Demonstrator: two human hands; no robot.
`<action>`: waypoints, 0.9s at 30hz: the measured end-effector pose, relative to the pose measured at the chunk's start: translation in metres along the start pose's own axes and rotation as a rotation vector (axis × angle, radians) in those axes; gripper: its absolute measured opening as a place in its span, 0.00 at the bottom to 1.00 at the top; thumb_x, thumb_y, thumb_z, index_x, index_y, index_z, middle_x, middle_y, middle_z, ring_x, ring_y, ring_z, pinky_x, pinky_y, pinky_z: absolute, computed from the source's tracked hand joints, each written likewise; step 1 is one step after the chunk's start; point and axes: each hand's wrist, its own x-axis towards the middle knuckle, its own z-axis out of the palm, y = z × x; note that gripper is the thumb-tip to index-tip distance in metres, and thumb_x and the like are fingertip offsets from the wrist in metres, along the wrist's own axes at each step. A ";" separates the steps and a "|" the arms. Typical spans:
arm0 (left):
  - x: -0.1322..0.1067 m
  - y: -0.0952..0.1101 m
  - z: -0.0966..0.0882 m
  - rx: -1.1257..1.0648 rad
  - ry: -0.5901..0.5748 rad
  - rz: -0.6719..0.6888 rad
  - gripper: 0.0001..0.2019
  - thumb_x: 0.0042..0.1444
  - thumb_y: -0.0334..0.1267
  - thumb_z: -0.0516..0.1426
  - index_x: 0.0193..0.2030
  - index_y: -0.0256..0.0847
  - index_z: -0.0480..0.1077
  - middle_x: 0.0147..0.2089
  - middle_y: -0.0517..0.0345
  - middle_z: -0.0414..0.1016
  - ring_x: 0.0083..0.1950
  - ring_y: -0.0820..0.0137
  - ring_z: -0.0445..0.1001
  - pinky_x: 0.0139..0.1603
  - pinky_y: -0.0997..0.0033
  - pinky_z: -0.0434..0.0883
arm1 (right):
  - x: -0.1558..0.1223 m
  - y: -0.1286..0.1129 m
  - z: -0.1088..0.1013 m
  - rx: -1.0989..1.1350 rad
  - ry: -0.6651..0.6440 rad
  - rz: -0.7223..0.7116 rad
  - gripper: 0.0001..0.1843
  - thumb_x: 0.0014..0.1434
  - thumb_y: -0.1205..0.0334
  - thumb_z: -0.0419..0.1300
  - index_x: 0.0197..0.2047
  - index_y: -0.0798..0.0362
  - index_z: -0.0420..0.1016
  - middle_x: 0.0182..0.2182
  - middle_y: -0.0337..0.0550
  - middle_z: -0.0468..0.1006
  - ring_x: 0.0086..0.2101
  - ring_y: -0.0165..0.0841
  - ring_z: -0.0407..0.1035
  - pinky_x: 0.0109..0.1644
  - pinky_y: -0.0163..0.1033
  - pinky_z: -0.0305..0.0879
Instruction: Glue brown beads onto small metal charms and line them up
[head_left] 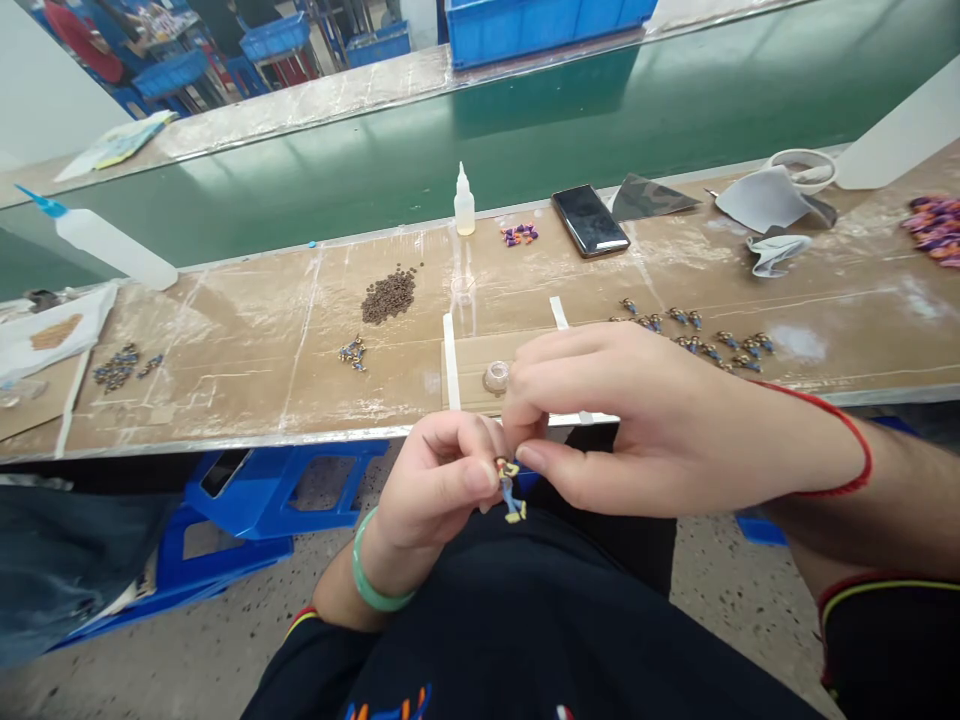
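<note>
My left hand (442,480) is closed in a pinch on a tiny painted figurine (511,490), blue and yellow, held above my lap just in front of the bench edge. My right hand (645,420) meets it from the right, thumb and forefinger pinched at the figurine's top; what they hold there is too small to make out. A green bangle circles my left wrist and a red string my right. Just behind my hands on the worn brown bench (247,370) sits a small clear cap (496,376).
A row of several finished figurines (697,335) lies at the right, a small cluster (352,351) and a pile of dark brown bits (389,295) in the middle. A glue bottle (464,203), a phone (590,220) and purple parts (519,234) sit behind. A green conveyor belt (525,120) runs beyond.
</note>
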 end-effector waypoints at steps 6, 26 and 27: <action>0.001 0.001 0.001 0.034 0.014 -0.053 0.25 0.50 0.51 0.69 0.17 0.40 0.63 0.15 0.65 0.59 0.21 0.75 0.60 0.26 0.71 0.60 | 0.003 0.001 -0.002 0.031 -0.103 -0.007 0.11 0.62 0.76 0.55 0.31 0.54 0.72 0.24 0.31 0.70 0.28 0.23 0.62 0.33 0.29 0.57; -0.001 0.000 0.000 0.036 -0.027 -0.130 0.23 0.50 0.50 0.69 0.18 0.39 0.65 0.17 0.64 0.62 0.21 0.76 0.59 0.24 0.72 0.57 | 0.002 0.003 0.002 0.097 -0.116 -0.018 0.13 0.56 0.77 0.52 0.26 0.53 0.71 0.19 0.30 0.64 0.23 0.23 0.56 0.30 0.30 0.54; -0.001 -0.001 0.000 0.033 -0.027 -0.134 0.23 0.50 0.50 0.69 0.18 0.39 0.65 0.18 0.64 0.63 0.21 0.76 0.59 0.24 0.72 0.57 | 0.002 0.003 0.002 0.103 -0.119 -0.016 0.13 0.55 0.77 0.51 0.26 0.53 0.70 0.19 0.30 0.63 0.23 0.23 0.55 0.30 0.30 0.54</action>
